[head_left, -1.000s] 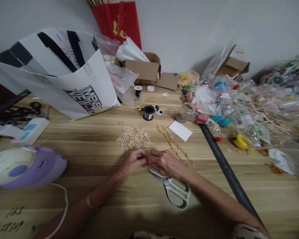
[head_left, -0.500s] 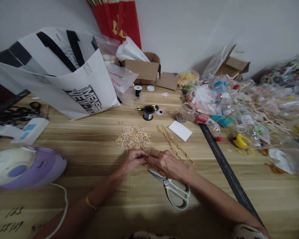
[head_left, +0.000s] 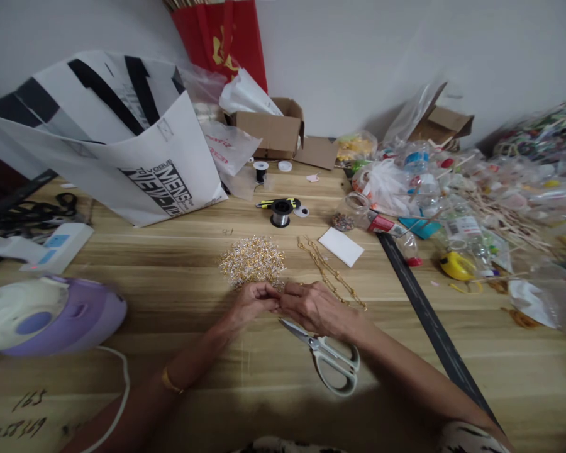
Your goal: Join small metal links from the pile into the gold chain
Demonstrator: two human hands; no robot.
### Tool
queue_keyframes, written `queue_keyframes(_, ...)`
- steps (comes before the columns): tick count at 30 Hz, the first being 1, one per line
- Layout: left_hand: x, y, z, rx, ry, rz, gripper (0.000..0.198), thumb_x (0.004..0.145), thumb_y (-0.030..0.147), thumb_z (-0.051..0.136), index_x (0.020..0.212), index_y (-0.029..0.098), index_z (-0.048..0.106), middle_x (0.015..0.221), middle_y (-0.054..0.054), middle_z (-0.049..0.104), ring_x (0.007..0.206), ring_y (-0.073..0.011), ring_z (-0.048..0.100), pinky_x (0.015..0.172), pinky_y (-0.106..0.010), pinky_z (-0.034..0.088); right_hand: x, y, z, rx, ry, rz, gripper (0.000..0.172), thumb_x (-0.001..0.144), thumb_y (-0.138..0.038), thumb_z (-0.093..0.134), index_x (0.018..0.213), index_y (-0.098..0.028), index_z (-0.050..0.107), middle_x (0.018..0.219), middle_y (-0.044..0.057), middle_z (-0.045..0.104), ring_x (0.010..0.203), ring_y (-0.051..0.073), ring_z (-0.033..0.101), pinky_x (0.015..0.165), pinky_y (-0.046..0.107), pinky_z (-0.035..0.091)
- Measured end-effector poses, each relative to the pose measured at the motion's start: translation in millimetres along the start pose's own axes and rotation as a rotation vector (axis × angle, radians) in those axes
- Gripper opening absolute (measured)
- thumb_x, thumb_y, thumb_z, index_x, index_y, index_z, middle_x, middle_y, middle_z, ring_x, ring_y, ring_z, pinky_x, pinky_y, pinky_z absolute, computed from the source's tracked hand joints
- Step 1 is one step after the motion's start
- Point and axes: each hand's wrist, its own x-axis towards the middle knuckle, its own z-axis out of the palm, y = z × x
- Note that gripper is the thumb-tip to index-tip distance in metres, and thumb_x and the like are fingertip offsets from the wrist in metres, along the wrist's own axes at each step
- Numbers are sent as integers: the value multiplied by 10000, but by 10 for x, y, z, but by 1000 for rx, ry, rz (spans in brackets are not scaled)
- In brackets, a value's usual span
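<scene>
My left hand (head_left: 253,302) and my right hand (head_left: 312,307) meet at the fingertips, both closed in a pinch. Whatever lies between the fingers is too small and hidden to name. Just beyond them is a loose pile of small gold and silver pin-like pieces (head_left: 252,259), its near edge close to my fingers. A gold beaded chain (head_left: 327,270) lies in strands to the right of the pile. Below my right hand rest scissors (head_left: 334,368) with pale handles, their blades slightly under the hand.
Behind the pile stand a spool of silver wire (head_left: 281,215) and a yellow-black utility knife (head_left: 266,203). A folded white paper (head_left: 341,247) and a jar of beads (head_left: 351,212) sit to the right. A large white bag (head_left: 170,170) and a purple-and-cream appliance (head_left: 85,314) occupy the left.
My hands stay together in nearly the same place, with only a slight shift of the fingers. The pile, chain and scissors have not moved.
</scene>
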Motion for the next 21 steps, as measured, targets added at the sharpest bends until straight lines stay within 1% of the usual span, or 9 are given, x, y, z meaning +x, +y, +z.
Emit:
queue_keyframes(4,1,9,-5,39,-2,29,188,502,153,753,600,124,595,558,25,611,538,-92,547,552,-206,414,5,47,2,65,28,-14,202,930,-252,418,1023,-173,578,850,45,586,699,107,529,576,225,324)
queue_keyframes(5,-3,17,-4,51,-2,35,186,506,155,752,597,124,593,562,22,614,539,-92,548,552,-205,413,4,58,1,83,31,-12,188,924,-240,430,1012,-173,582,848,42,585,696,105,529,578,220,328)
queue_keyframes(9,-32,61,6,100,-10,41,176,534,177,748,603,124,594,576,8,624,559,-97,560,561,-206,412,-1,110,10,195,35,1,120,883,-182,487,852,-160,601,816,32,591,695,101,534,587,204,339)
queue_keyframes(12,-49,87,15,139,-4,42,179,556,202,748,618,124,600,591,2,628,567,-98,561,566,-207,411,-3,162,28,326,26,14,96,854,-155,515,826,-146,607,801,33,612,712,105,550,621,202,365)
queue_keyframes(17,-50,90,15,196,-8,67,190,574,234,747,627,121,604,600,-4,624,573,-102,559,568,-209,414,7,252,36,508,-2,98,116,847,-164,516,856,-144,630,790,25,632,680,102,549,615,206,385)
queue_keyframes(21,-47,73,10,220,-12,104,188,596,246,734,639,121,599,618,-13,628,588,-109,571,584,-215,433,21,280,14,666,-15,202,136,845,-200,526,887,-134,638,752,18,612,647,101,525,584,208,388)
